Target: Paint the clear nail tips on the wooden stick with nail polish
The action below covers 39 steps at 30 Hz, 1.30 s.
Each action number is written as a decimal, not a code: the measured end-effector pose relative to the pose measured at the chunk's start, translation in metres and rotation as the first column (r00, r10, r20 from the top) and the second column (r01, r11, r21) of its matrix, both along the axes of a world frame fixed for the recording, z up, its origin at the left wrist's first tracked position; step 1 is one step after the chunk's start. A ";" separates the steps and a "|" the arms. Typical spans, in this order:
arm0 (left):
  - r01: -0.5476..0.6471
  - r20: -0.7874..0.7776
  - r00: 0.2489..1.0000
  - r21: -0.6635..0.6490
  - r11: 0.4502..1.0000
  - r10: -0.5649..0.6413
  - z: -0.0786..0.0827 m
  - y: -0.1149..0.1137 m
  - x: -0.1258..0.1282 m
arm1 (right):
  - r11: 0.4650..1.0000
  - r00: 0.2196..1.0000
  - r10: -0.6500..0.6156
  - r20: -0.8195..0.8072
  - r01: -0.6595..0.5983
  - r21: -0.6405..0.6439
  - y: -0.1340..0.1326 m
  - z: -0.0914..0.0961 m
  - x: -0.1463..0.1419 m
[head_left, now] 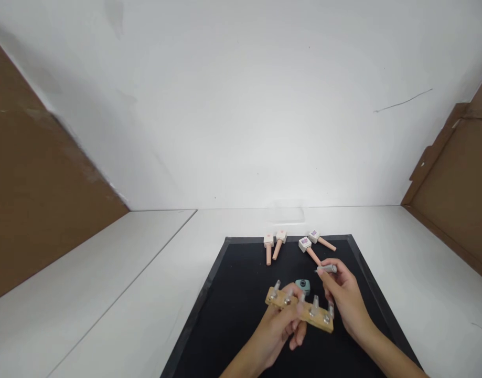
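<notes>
My left hand [282,325] is closed around a wooden strip [321,318], holding it tilted above the black mat. Several clear false nail tips [315,304] stand up from metal studs along the strip. My right hand [345,294] pinches a nail polish brush by its grey cap [328,269], the thin brush end pointing left. The brush is apart from the nail tips. Just beyond the strip stands a teal nail polish bottle [302,285] with a dark round mouth and no cap on it.
Toward the mat's back edge lie two pink-capped white bottles [268,240] on the left and two with purple labels [304,244] on the right. A clear shallow tray [287,214] sits behind the black mat [225,315]. Cardboard panels [40,173] flank the white table.
</notes>
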State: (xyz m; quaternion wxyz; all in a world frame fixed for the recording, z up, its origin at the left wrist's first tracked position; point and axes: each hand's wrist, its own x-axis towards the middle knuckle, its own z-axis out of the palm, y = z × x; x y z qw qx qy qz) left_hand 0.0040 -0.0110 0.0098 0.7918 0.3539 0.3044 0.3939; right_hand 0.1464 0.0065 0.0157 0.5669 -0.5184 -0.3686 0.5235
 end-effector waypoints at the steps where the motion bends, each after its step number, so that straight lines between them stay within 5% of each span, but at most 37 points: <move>1: 0.059 -0.016 0.998 0.008 0.998 -0.059 -0.003 -0.001 0.001 | 0.999 0.999 0.011 0.037 -0.012 0.038 0.002 -0.002 0.002; 7: 0.214 -0.077 0.974 0.032 0.976 -0.211 -0.012 -0.004 0.007 | 0.955 0.952 0.083 0.293 -0.160 0.249 0.005 -0.006 0.004; 17: 0.237 -0.085 0.969 0.036 0.971 -0.233 -0.012 -0.005 0.007 | 0.940 0.881 0.096 0.463 -0.233 0.250 0.009 -0.017 0.005; 26: 0.252 -0.100 0.964 0.025 0.967 -0.248 -0.010 -0.004 0.009 | 0.901 0.830 0.207 0.517 -0.368 0.231 0.014 -0.029 0.001; 39: 0.245 -0.093 0.966 0.025 0.969 -0.241 -0.009 -0.004 0.005 | 0.933 0.903 0.158 0.399 -0.269 0.240 0.011 -0.012 0.007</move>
